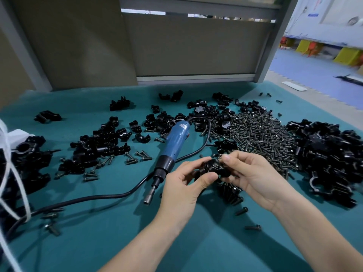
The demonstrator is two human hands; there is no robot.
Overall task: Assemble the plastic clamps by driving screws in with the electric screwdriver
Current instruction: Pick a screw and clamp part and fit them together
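We see both hands, left hand (pixel 181 183) and right hand (pixel 253 173), pinching 1 black clamp (pixel 215 168), likely aligning halves; electric screwdriver (pixel 170 152) lies idle beside for reach.

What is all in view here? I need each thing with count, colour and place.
table cover: one, teal, under everything
electric screwdriver: one, blue, lying centre
cable: one, black, runs left
screw pile: one, dark, right of centre
loose screws: many, dark, scattered
clamp parts: many, black, heaps left and right
straps: few, white, far left
held clamp: one, black, between both grips
left grip: one, bare, on clamp
right grip: one, bare, on clamp
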